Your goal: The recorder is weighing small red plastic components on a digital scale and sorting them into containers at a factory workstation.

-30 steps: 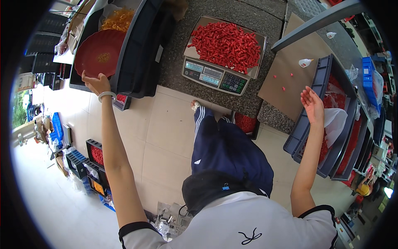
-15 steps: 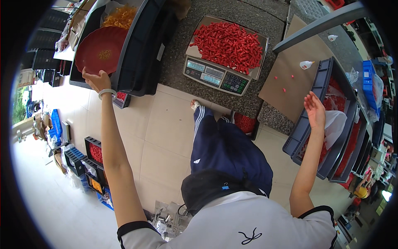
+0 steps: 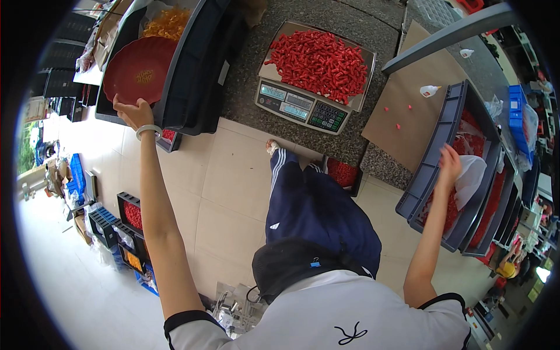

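My left hand (image 3: pixel 134 112) grips the near rim of a round red dish (image 3: pixel 131 61) with a scalloped edge and a small gold mark in its middle. The dish rests or hovers over a dark bin (image 3: pixel 195 76) that has orange-yellow pieces (image 3: pixel 169 23) at its far end. On the right, my right hand (image 3: pixel 449 166) is over a grey bin (image 3: pixel 429 154) of red pieces (image 3: pixel 471 140), beside a white plastic bag (image 3: pixel 471 175). Its fingers are slightly bent and apart, with nothing visible in them. A heap of small red pieces (image 3: pixel 318 61) covers the pan of a digital scale (image 3: pixel 300 108).
The scale stands on a speckled stone counter (image 3: pixel 245 93). A brown board (image 3: pixel 388 125) holds a few pink pieces and a white bottle (image 3: pixel 430 91). A grey bar (image 3: pixel 449 36) crosses above it. Red-filled bins (image 3: pixel 133 216) stand on the floor at left and below the counter (image 3: pixel 343 174).
My right hand has turned from an upraised open palm and lowered slightly over the grey bin, fingers now more bent. My left hand keeps its hold on the dish.
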`<state>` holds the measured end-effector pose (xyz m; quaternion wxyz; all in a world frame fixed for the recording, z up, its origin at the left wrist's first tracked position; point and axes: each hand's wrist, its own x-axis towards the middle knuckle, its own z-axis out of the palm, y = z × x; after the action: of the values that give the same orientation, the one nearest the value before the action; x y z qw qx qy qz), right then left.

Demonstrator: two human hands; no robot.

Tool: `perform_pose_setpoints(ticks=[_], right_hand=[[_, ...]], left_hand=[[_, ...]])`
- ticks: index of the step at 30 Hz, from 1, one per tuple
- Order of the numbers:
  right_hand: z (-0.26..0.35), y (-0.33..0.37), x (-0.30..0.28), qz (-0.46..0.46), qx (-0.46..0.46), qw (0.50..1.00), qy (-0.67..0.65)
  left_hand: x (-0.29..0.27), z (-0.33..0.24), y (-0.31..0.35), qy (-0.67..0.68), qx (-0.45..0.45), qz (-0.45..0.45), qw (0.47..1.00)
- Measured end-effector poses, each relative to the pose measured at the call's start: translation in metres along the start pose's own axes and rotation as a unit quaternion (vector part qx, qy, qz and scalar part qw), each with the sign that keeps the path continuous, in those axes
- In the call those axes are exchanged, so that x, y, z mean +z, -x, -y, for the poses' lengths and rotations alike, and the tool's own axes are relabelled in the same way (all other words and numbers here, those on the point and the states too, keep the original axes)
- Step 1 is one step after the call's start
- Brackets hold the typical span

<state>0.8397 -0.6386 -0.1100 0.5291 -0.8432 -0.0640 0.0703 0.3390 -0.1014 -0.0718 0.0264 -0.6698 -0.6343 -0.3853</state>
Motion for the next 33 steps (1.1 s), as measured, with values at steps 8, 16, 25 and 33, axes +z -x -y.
perform_pose_setpoints(ticks=[8,16,25,33], right_hand=[[0.076,0.042,0.207,0.193,-0.305,0.923,0.134],[0.07,0.045,0.245,0.202,-0.351,0.896,0.182],[0.065,0.045,0.242,0.181,-0.371,0.884,0.219],[0.087,0.045,0.21,0.129,-0.373,0.908,0.139]], left_hand=[[0.006,-0.007,0.0,0.008,0.007,0.0,1.0],[0.003,-0.001,-0.002,-0.003,0.03,-0.018,0.999],[0.0,-0.008,0.0,0.013,0.01,-0.008,1.0],[0.003,-0.007,0.001,0.02,0.005,0.0,1.0]])
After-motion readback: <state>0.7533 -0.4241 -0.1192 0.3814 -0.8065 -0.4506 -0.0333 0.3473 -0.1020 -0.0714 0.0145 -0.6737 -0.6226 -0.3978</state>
